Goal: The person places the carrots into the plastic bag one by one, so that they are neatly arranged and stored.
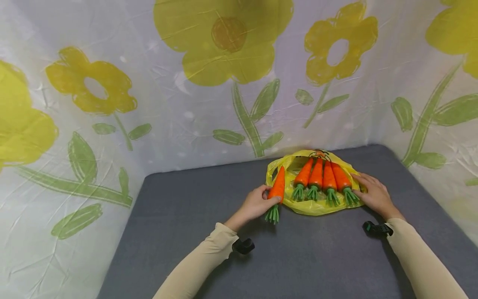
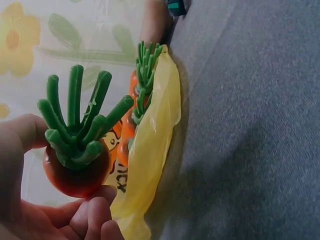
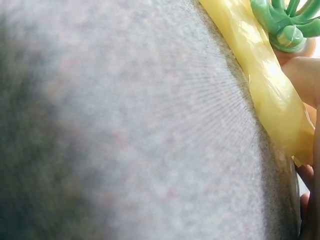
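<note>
My left hand [image 1: 259, 202] pinches an orange toy carrot [image 1: 278, 185] near its green top, between thumb and fingers. Its tip points away over the left part of a yellow plastic bag [image 1: 311, 208]. In the left wrist view the carrot's stubby green leaves [image 2: 75, 120] face the camera. Several more toy carrots [image 1: 330, 177] lie side by side on the spread bag, leaves toward me. At the bag's right edge my right hand [image 1: 374, 194] grips the plastic, its thumb close to the rightmost carrot. The right wrist view shows the bag's rim [image 3: 272, 90] between thumb and fingers.
The bag lies on a dark grey table [image 1: 194, 207] near its back edge. Behind and at both sides hangs a pale cloth [image 1: 168, 124] with yellow flowers printed on it. A black camera strap [image 1: 377, 229] sits on each wrist.
</note>
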`<action>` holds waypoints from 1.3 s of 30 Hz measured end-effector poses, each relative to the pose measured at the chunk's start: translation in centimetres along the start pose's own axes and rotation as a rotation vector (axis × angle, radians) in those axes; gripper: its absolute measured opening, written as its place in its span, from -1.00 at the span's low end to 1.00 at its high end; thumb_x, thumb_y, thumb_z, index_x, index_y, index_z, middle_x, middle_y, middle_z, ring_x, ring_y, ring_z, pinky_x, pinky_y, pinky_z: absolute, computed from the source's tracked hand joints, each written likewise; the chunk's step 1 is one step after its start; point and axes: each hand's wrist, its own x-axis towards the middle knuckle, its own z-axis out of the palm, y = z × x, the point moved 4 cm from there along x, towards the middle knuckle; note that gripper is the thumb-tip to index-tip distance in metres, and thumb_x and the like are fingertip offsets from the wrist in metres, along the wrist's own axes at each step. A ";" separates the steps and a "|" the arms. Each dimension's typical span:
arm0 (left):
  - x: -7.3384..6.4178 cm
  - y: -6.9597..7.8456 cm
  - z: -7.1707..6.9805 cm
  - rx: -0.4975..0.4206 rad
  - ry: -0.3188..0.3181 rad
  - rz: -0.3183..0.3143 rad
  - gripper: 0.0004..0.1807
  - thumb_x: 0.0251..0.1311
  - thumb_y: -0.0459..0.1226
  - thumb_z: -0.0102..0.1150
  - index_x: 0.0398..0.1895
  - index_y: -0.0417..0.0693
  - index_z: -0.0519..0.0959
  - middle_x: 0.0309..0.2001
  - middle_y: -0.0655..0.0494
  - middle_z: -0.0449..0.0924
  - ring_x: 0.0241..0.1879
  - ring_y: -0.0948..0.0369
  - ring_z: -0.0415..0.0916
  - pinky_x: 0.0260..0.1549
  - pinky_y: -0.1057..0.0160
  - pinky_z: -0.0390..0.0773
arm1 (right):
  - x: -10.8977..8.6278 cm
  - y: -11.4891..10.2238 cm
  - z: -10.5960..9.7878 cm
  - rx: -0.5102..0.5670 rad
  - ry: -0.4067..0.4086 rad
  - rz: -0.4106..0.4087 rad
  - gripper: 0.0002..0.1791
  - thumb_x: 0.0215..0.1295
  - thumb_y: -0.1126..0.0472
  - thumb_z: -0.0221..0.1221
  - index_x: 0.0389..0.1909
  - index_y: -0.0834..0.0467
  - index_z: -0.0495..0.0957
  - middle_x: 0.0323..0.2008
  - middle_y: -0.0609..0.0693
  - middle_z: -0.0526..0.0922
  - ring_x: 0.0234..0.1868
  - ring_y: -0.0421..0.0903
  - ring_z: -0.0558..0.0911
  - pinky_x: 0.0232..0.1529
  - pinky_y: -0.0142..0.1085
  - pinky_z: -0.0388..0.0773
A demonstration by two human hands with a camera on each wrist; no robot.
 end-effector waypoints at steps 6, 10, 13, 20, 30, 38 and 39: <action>-0.2 0.4 0.5 0.014 -0.020 0.013 -0.38 0.22 0.05 0.22 0.23 -0.13 0.49 -0.41 0.12 0.43 -0.51 0.24 0.31 -0.51 0.34 0.30 | 0.0 0.0 0.0 -0.008 0.003 -0.004 -0.33 0.46 -0.02 0.05 0.48 0.18 0.20 0.42 0.43 0.18 0.39 0.47 0.11 0.26 0.41 -0.05; -0.4 0.2 0.6 0.023 -0.036 0.025 -0.40 0.22 0.03 0.23 0.21 -0.15 0.50 -0.41 0.13 0.42 -0.51 0.24 0.31 -0.50 0.34 0.30 | 0.0 0.2 0.2 -0.009 0.005 -0.006 -0.33 0.46 -0.02 0.06 0.48 0.18 0.21 0.42 0.43 0.19 0.39 0.47 0.11 0.26 0.41 -0.05; -0.4 0.0 0.8 0.028 -0.047 0.027 -0.41 0.21 0.02 0.23 0.21 -0.15 0.51 -0.41 0.14 0.43 -0.50 0.25 0.32 -0.49 0.36 0.32 | 0.0 0.2 0.2 -0.005 0.005 0.000 -0.33 0.46 -0.02 0.06 0.48 0.17 0.20 0.43 0.43 0.18 0.40 0.47 0.11 0.26 0.41 -0.06; -0.6 0.0 1.0 0.021 -0.073 0.039 -0.42 0.19 0.00 0.25 0.20 -0.13 0.52 -0.44 0.16 0.44 -0.52 0.26 0.34 -0.51 0.36 0.35 | -0.1 0.2 0.2 -0.002 -0.009 0.012 -0.32 0.47 -0.03 0.05 0.50 0.16 0.18 0.45 0.42 0.15 0.41 0.47 0.08 0.27 0.41 -0.09; -0.9 0.7 0.9 0.051 -0.099 0.055 -0.40 0.17 0.01 0.25 0.19 -0.13 0.52 -0.49 0.18 0.40 -0.57 0.27 0.30 -0.54 0.37 0.31 | 0.0 0.1 0.1 -0.006 -0.002 0.004 -0.32 0.47 -0.02 0.05 0.49 0.16 0.19 0.43 0.43 0.17 0.40 0.48 0.09 0.27 0.41 -0.08; -0.1 1.0 0.7 0.039 -0.071 0.039 -0.40 0.21 0.01 0.24 0.23 -0.13 0.51 -0.42 0.14 0.48 -0.53 0.27 0.35 -0.51 0.36 0.35 | 0.0 0.0 0.0 -0.001 -0.002 -0.004 -0.33 0.47 -0.02 0.05 0.49 0.17 0.19 0.43 0.43 0.17 0.39 0.49 0.09 0.27 0.42 -0.08; 0.0 1.0 0.6 0.038 -0.065 0.032 -0.40 0.21 0.01 0.24 0.23 -0.13 0.51 -0.41 0.13 0.50 -0.53 0.26 0.36 -0.52 0.36 0.36 | 0.0 0.0 0.0 -0.002 -0.004 -0.004 -0.33 0.47 -0.02 0.05 0.49 0.17 0.19 0.43 0.43 0.17 0.39 0.48 0.09 0.27 0.42 -0.08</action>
